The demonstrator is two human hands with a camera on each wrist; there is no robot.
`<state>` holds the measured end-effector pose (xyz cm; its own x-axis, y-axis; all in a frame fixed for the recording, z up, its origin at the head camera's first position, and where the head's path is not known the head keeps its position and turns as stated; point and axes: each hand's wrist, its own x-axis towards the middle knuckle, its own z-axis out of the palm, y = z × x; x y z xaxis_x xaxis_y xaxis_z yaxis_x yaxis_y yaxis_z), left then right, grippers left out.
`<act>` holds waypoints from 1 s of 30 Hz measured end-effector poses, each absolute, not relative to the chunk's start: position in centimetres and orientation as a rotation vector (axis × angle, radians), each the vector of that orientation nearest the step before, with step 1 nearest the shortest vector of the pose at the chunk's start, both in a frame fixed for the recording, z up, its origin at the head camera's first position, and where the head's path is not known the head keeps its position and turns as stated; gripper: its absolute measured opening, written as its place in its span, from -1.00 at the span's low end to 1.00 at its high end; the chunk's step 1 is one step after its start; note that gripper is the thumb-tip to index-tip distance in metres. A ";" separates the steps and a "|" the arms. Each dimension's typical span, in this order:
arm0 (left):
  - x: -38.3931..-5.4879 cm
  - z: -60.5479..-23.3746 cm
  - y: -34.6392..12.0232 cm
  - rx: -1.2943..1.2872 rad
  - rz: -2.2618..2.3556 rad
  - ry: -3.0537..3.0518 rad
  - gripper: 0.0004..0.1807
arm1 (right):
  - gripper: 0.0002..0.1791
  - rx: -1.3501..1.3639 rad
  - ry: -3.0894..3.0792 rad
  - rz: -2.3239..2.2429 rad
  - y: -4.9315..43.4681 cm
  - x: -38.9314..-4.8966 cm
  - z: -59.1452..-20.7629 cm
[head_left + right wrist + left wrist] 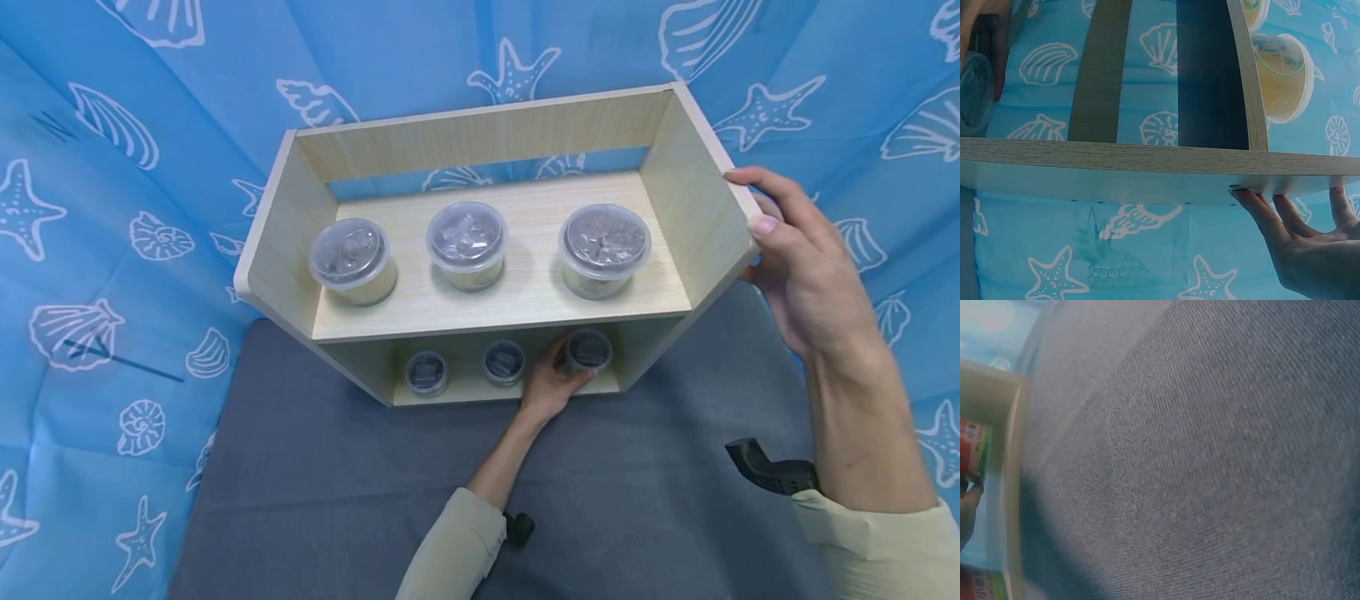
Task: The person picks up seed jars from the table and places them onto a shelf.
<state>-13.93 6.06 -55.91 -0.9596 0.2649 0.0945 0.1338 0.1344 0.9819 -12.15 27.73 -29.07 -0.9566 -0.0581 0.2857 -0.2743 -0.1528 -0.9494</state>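
Observation:
A two-tier light-wood shelf (pixel 491 321) holds lidded plastic cups on both levels. On the lower level, my left hand (pixel 549 387) grips the rightmost cup (pixel 588 348), fingers behind it and thumb across its near side. In the left wrist view this cup shows a red and green label (pixel 972 450). To its left stand two similar cups, a middle one (pixel 504 362) and a left one (pixel 426 372). My right hand (pixel 810 267) holds the front edge of the shelf's right side panel (pixel 708 196); in the right wrist view its fingertips touch the panel's outer face.
Three larger lidded cups stand on the upper level: left (pixel 354 260), middle (pixel 467 244) and right (pixel 604 250). Under the shelf lies a dark grey cloth (pixel 337 492). A blue curtain with shell and starfish prints (pixel 90 250) hangs behind and at both sides.

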 end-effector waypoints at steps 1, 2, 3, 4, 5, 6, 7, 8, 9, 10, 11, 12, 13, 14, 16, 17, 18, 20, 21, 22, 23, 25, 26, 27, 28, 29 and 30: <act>-14.0 -56.0 6.1 0.405 1.957 2.286 -0.19 | -0.49 0.388 -1.946 2.247 27.7 -12.2 -29.1; -14.0 -56.1 6.1 0.403 1.951 2.288 -0.19 | -0.49 0.396 -1.948 2.246 27.8 -12.2 -29.1; -14.0 -56.2 6.0 0.400 1.942 2.296 -0.19 | -0.49 0.398 -1.949 2.246 27.8 -12.2 -29.1; -14.0 -56.2 6.0 0.394 1.932 2.304 -0.19 | -0.49 0.397 -1.948 2.248 27.8 -12.2 -29.1; -14.0 -56.3 6.0 0.388 1.922 2.313 -0.19 | -0.49 0.397 -1.949 2.247 27.8 -12.2 -29.1; -14.0 -56.3 6.0 0.384 1.916 2.320 -0.19 | -0.49 0.395 -1.951 2.247 27.7 -12.2 -29.0; -14.0 -56.4 6.0 0.375 1.914 2.323 -0.20 | -0.49 0.390 -1.954 2.243 27.7 -12.2 -29.0; -14.0 -56.5 6.1 0.370 1.910 2.331 -0.20 | -0.49 0.386 -1.954 2.242 27.7 -12.1 -29.0; -14.0 -56.5 6.1 0.369 1.916 2.336 -0.21 | -0.49 0.384 -1.956 2.239 27.7 -12.1 -29.0; -14.0 -56.5 6.2 0.366 1.922 2.334 -0.21 | -0.49 0.384 -1.955 2.238 27.6 -12.1 -29.0; -14.0 -56.6 6.2 0.365 1.927 2.337 -0.21 | -0.49 0.382 -1.955 2.237 27.6 -12.1 -29.0; -14.0 -56.6 6.3 0.363 1.929 2.342 -0.21 | -0.49 0.381 -1.954 2.237 27.6 -12.1 -29.0; -14.0 -56.6 6.4 0.360 1.928 2.350 -0.20 | -0.48 0.376 -1.951 2.237 27.6 -12.1 -29.0; -13.9 -56.6 6.4 0.358 1.918 2.368 -0.20 | -0.48 0.378 -1.950 2.238 27.6 -12.1 -29.0; -13.9 -56.6 6.5 0.362 1.905 2.395 -0.19 | -0.48 0.377 -1.943 2.240 27.6 -12.2 -29.1; -13.9 -56.6 6.5 0.363 1.891 2.415 -0.19 | -0.48 0.377 -1.944 2.236 27.6 -12.2 -29.1; -13.9 -56.6 6.6 0.365 1.880 2.426 -0.19 | -0.48 0.379 -1.946 2.231 27.6 -12.2 -29.1; -13.9 -56.5 6.6 0.360 1.851 2.441 -0.19 | -0.49 0.370 -1.942 2.225 27.6 -12.1 -29.1; -14.0 -56.4 6.7 0.357 1.840 2.438 -0.19 | -0.49 0.367 -1.943 2.220 27.6 -12.1 -29.1; -14.0 -56.3 6.7 0.354 1.823 2.437 -0.18 | -0.49 0.366 -1.947 2.213 27.6 -12.1 -29.0; -13.9 -56.3 6.8 0.355 1.809 2.439 -0.17 | -0.49 0.359 -1.950 2.208 27.5 -12.0 -29.0; -13.8 -56.2 6.8 0.362 1.793 2.434 -0.15 | -0.49 0.353 -1.949 2.208 27.4 -12.0 -28.9; -13.7 -56.2 6.8 0.381 1.788 2.445 -0.14 | -0.49 0.353 -1.954 2.207 27.3 -11.9 -28.9; -13.5 -56.2 6.8 0.400 1.788 2.454 -0.13 | -0.49 0.353 -1.956 2.207 27.2 -11.8 -28.9; -13.4 -56.2 6.8 0.421 1.791 2.464 -0.11 | -0.49 0.344 -1.956 2.209 27.1 -11.7 -28.8; -13.2 -56.2 6.8 0.439 1.794 2.473 -0.10 | -0.49 0.336 -1.958 2.212 27.0 -11.5 -28.8; -13.1 -56.2 6.9 0.451 1.793 2.487 -0.09 | -0.49 0.328 -1.952 2.220 26.9 -11.4 -28.7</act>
<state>-13.09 6.87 -56.17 -0.9567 0.2585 0.1339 0.2087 0.2883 0.9345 -11.39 26.85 -28.72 -0.9618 -0.0192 0.2729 -0.2682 -0.1308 -0.9544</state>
